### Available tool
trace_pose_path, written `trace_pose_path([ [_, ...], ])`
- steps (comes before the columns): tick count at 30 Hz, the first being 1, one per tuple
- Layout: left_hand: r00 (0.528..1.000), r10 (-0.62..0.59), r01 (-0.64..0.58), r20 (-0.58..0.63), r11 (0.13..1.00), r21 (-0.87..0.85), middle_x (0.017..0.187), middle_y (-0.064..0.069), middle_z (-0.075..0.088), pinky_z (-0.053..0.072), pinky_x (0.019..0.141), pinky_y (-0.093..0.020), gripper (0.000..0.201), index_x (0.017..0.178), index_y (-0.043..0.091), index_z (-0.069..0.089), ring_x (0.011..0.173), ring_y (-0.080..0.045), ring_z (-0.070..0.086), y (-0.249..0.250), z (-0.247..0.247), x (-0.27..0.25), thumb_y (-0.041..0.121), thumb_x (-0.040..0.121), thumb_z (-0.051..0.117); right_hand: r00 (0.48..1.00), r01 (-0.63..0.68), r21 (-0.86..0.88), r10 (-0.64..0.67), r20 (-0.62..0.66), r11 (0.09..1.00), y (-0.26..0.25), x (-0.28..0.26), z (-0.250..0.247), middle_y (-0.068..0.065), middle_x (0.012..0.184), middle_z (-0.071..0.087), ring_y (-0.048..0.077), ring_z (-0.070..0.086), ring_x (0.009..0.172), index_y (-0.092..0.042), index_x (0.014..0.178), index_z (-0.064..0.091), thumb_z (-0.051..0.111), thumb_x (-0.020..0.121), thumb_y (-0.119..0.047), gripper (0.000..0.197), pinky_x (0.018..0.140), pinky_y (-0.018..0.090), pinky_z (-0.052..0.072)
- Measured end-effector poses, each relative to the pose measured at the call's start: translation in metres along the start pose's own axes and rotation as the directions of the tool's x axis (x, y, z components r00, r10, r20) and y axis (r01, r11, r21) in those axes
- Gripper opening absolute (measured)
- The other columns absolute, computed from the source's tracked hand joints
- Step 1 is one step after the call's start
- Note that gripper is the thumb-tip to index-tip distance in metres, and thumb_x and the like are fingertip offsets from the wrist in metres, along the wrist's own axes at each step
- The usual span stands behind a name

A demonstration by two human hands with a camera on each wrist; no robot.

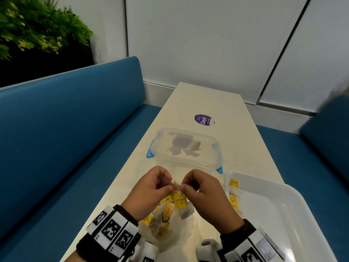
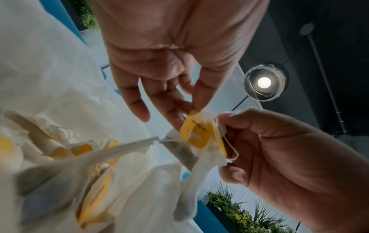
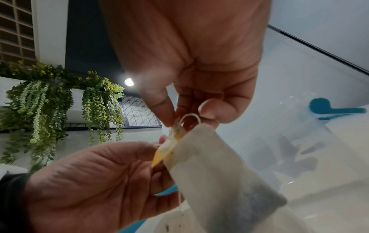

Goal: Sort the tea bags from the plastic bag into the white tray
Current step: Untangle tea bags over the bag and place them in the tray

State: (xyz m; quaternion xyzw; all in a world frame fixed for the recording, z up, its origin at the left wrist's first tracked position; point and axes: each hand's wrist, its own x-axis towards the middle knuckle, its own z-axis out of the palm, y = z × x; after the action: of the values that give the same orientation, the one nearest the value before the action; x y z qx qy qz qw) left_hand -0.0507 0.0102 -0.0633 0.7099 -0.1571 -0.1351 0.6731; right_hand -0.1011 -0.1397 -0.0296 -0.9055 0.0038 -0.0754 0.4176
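Low in the centre of the head view, the left hand (image 1: 151,188) and the right hand (image 1: 202,190) meet above the cream surface (image 1: 236,118), each grip closed in a pinch on the same tea bag (image 1: 180,199) — thumb and fingertips of both hands nip its top edge, and its yellow tag hangs just beneath them. In the left wrist view the tea bag (image 2: 201,141) shows at centre right, its yellow tag facing the camera and a loop of white string curling out beside the right hand (image 2: 289,157), while the left hand (image 2: 169,63) fills the upper middle. In the right wrist view the tea bag (image 3: 209,165) hangs as a pale pouch towards the lower right, the string looped at the fingertips of the right hand (image 3: 189,71), with the left hand (image 3: 95,181) at lower left. Directly under the hands, at the bottom centre of the head view, lies the plastic bag (image 1: 170,229), crumpled and open, holding more tea bags with yellow tags. The white tray (image 1: 283,214) sits at lower right, touching nothing the hands hold, with a few yellow-tagged tea bags lined along its left wall. Above the hands — further up the frame — stands a clear container (image 1: 185,146) with blue clips, and beyond it a purple sticker (image 1: 204,120).
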Motion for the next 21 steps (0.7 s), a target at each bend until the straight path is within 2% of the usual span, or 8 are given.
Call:
trace_pose_path([
  [3,1.0,0.005,-0.005,-0.01,1.0,-0.009,0.079,-0.013,0.057,0.048,0.07,-0.028,0.019,0.083,0.009,0.05,0.074,-0.021,0.053,-0.004,-0.001,0.002,-0.008,0.084,0.057,1.0,-0.021,0.03,0.022,-0.008,0.999,0.001,0.0,0.0,-0.003,0.072,0.061,0.011,0.056,0.069,-0.025,0.07,0.055,0.06,0.085,-0.013,0.02,0.066,0.025,0.049],
  [6,0.996,-0.039,0.044,0.077,0.997,-0.062,0.078,-0.011,0.06,0.049,0.067,-0.026,0.021,0.084,0.008,0.051,0.072,-0.018,0.057,-0.004,0.001,-0.001,-0.002,0.072,0.066,0.999,-0.037,0.082,0.04,-0.027,0.996,0.002,0.0,0.0,-0.001,0.07,0.061,0.015,0.058,0.069,-0.023,0.069,0.056,0.061,0.085,-0.012,0.019,0.065,0.028,0.049],
  [8,0.991,-0.047,0.058,0.124,0.995,-0.084,0.072,-0.005,0.061,0.05,0.065,-0.024,0.025,0.083,0.007,0.051,0.068,-0.014,0.057,-0.004,0.004,-0.003,-0.004,0.069,0.069,0.998,-0.045,0.097,0.048,-0.031,0.994,0.002,0.0,0.001,0.0,0.071,0.062,0.017,0.058,0.07,-0.022,0.071,0.056,0.061,0.085,-0.013,0.018,0.066,0.029,0.05],
  [10,0.995,-0.044,0.05,0.089,0.997,-0.066,0.069,-0.003,0.06,0.05,0.063,-0.022,0.025,0.082,0.007,0.053,0.066,-0.013,0.057,-0.005,0.004,-0.003,-0.01,0.074,0.069,0.998,-0.052,0.089,0.054,-0.02,0.995,0.003,-0.001,0.002,0.0,0.072,0.062,0.015,0.059,0.07,-0.022,0.073,0.057,0.06,0.086,-0.014,0.016,0.067,0.029,0.051],
  [12,0.999,-0.039,0.04,0.023,0.998,-0.052,0.072,-0.008,0.057,0.049,0.06,-0.022,0.023,0.082,0.008,0.054,0.067,-0.016,0.055,-0.006,0.001,-0.003,-0.01,0.076,0.068,0.998,-0.06,0.072,0.06,-0.004,0.996,0.005,-0.002,0.002,-0.003,0.073,0.062,0.011,0.057,0.069,-0.023,0.075,0.057,0.06,0.087,-0.015,0.015,0.067,0.025,0.051],
  [16,0.998,-0.039,0.032,-0.044,0.989,-0.144,0.074,-0.011,0.054,0.047,0.061,-0.028,0.02,0.085,0.008,0.055,0.065,-0.019,0.055,-0.002,-0.007,-0.002,-0.007,0.078,0.067,0.999,-0.038,0.006,0.038,-0.001,0.999,0.008,-0.004,0.001,-0.006,0.073,0.06,0.007,0.053,0.067,-0.027,0.073,0.055,0.06,0.087,-0.016,0.019,0.063,0.016,0.046],
  [19,0.997,-0.03,0.017,-0.066,0.982,-0.188,0.072,-0.008,0.057,0.052,0.058,-0.021,0.018,0.087,0.006,0.056,0.058,-0.013,0.059,0.004,-0.008,-0.001,-0.011,0.082,0.058,1.0,-0.029,-0.006,0.029,-0.006,1.0,0.007,-0.004,0.001,-0.007,0.074,0.06,0.007,0.053,0.068,-0.028,0.073,0.055,0.06,0.087,-0.017,0.019,0.064,0.017,0.045],
  [21,0.995,-0.042,0.023,-0.088,0.979,-0.201,0.07,-0.005,0.056,0.052,0.054,-0.019,0.016,0.087,0.006,0.057,0.053,-0.007,0.059,0.007,-0.008,-0.001,-0.01,0.084,0.056,1.0,-0.027,-0.005,0.027,-0.015,1.0,0.006,-0.004,0.001,-0.006,0.074,0.06,0.008,0.053,0.069,-0.026,0.073,0.057,0.06,0.087,-0.017,0.016,0.066,0.021,0.048],
])
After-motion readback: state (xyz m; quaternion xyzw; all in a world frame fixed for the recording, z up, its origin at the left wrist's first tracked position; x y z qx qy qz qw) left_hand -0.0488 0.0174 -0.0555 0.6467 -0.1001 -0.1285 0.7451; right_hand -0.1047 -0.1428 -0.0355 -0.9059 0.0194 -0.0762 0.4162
